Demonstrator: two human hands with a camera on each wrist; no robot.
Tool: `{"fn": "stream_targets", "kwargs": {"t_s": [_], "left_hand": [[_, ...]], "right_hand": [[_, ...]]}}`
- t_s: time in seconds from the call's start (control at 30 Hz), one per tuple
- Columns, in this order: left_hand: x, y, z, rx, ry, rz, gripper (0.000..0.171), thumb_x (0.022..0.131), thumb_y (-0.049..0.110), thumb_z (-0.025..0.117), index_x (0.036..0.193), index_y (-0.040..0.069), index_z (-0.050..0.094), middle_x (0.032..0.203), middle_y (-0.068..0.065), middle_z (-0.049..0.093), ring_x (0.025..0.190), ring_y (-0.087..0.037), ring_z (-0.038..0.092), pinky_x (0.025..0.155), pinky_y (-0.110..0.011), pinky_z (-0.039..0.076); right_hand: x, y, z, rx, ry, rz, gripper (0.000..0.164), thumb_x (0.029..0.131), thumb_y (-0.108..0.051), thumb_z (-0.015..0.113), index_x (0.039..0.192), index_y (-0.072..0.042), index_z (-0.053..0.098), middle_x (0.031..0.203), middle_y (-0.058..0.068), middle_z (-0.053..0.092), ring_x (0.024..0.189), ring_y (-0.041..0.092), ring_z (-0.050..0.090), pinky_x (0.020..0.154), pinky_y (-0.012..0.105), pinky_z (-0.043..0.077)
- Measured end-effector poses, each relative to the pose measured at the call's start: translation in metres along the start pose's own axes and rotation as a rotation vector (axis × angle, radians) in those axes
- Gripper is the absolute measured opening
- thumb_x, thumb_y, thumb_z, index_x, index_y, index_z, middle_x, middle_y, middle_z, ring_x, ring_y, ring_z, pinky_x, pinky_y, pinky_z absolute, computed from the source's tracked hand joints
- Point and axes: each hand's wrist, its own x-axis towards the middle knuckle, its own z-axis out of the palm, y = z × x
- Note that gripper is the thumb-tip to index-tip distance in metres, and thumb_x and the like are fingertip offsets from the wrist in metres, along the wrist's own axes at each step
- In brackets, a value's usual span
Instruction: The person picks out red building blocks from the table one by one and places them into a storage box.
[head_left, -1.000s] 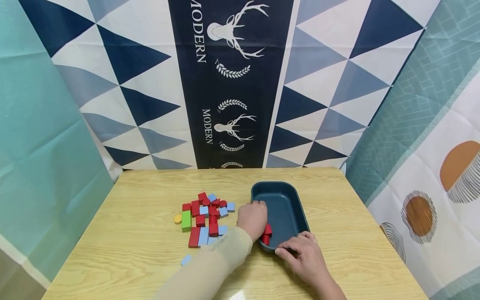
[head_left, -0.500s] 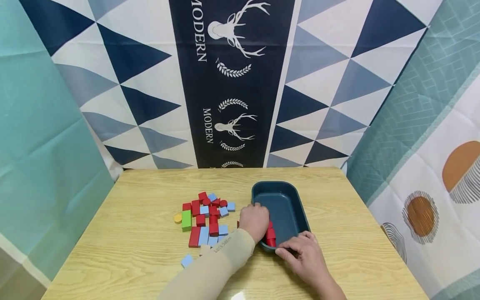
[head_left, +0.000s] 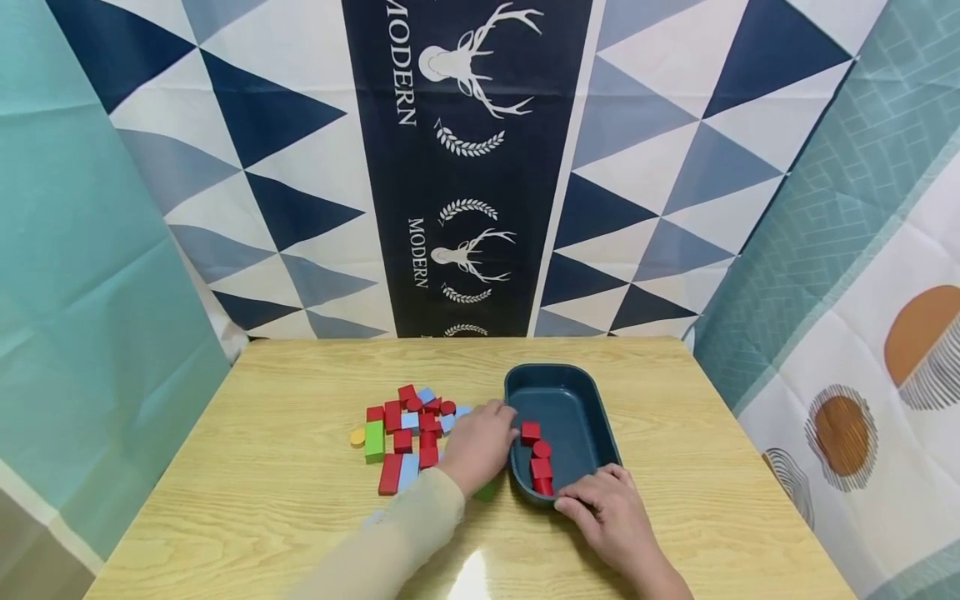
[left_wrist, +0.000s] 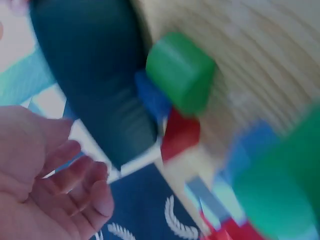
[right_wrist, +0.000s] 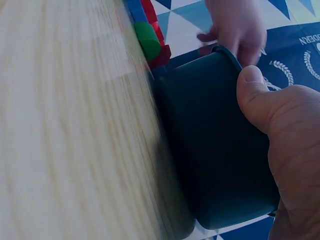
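Here's the left hand (head_left: 480, 442), blurred in motion at the lower middle of the head view, just beside the tray (head_left: 573, 417); fingers loosely bent, nothing between them, so it's released. Over to its right, the right hand (head_left: 609, 510) is grasping the tray by its near right corner, thumb hooked over the rim! The tray sits right of centre in the lower half, and inside, along its left wall, red blocks (head_left: 541, 468) line up down to the near end. Outside that wall, close by, lie a rounded green block (left_wrist: 180, 72), a blue piece (left_wrist: 151, 97) and a red piece (left_wrist: 180, 135). Farther left, there's a cluster of red and blue blocks (head_left: 402, 442), a taller green brick (head_left: 374, 443) at its left edge, a yellow disc (head_left: 357, 437) beside that, all on the wood-grain surface (head_left: 300, 392).
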Motion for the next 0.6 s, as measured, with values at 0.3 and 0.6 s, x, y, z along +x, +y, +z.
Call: {"fn": "stream_targets", "kwargs": {"t_s": [0.3,0.6], "left_hand": [[-0.025,-0.048,-0.002,-0.086,-0.086,-0.008,0.045,0.093,0.039,0.084,0.127,0.012,0.077,0.125,-0.005,0.079,0.116,-0.027,0.073,0.097,-0.045,0.062],[-0.017,-0.038,0.018,0.008,-0.086,0.086,0.027,0.089,0.028,0.089,0.111,0.014,0.082,0.102,-0.001,0.082,0.095,-0.021,0.074,0.086,-0.037,0.064]], "right_hand": [[0.000,0.000,-0.007,-0.024,0.010,0.017,0.027,0.073,-0.016,0.093,0.088,-0.034,0.079,0.083,-0.022,0.075,0.075,0.001,0.065,0.092,0.031,0.038],[0.003,0.000,-0.004,0.013,-0.022,-0.022,0.018,0.081,-0.021,0.089,0.090,-0.033,0.079,0.085,-0.021,0.076,0.077,0.001,0.067,0.092,0.032,0.039]]}}
